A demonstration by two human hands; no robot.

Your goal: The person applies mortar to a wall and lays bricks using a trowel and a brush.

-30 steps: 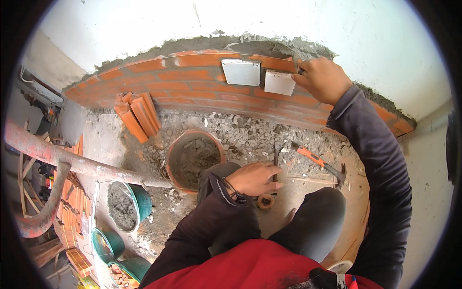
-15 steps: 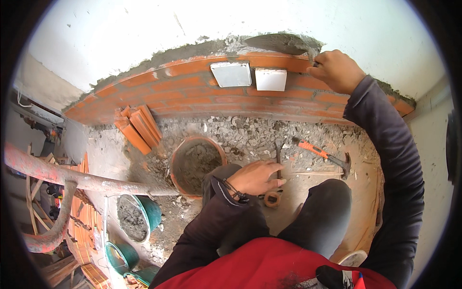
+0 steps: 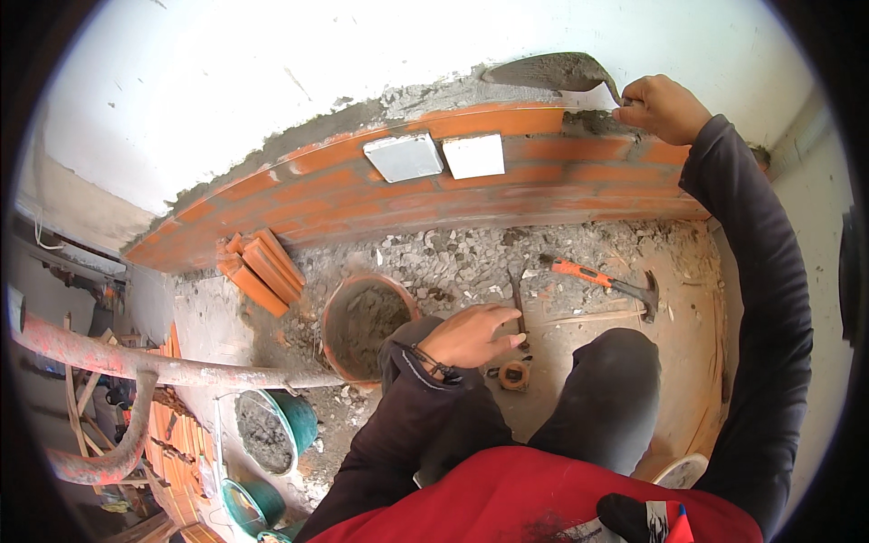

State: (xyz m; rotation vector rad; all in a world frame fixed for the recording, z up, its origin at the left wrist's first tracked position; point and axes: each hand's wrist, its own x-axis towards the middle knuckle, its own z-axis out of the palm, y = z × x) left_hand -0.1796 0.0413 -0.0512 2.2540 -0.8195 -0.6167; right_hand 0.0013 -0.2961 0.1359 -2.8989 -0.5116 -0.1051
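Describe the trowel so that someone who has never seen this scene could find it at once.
Find the low brick wall running across the upper part of the picture. Above its top edge, toward the right, the right hand grips the trowel, which points left. Unlike the hammer on the floor, it is held and has a broad grey blade.
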